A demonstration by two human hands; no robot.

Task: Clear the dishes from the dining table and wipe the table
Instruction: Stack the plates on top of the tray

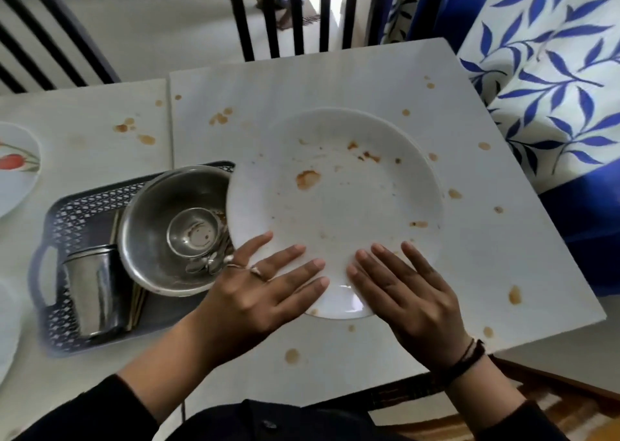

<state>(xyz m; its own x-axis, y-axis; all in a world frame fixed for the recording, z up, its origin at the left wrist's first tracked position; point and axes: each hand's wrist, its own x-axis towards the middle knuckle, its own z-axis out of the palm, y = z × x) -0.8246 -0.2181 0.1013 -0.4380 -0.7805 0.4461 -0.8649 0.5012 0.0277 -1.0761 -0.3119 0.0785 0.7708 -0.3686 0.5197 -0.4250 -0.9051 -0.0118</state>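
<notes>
Soiled white plate (335, 199) toward the table's (503, 256) near right corner, its left rim overlapping a steel bowl (151, 239). Left hand (255, 293) and right hand (409, 293) lie with fingers straight and spread on the plate's near rim; the thumbs are hidden, possibly beneath it. The bowl, holding a smaller bowl (193, 232) and spoons (208, 266), shares a dark tray (77, 212) with a steel tumbler (94, 289). Brown stains (515, 294) dot the table.

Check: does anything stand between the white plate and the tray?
Yes. The steel bowl, holding a smaller bowl and spoons, fills the right side of the tray; the left rim of the white plate overlaps it.
</notes>
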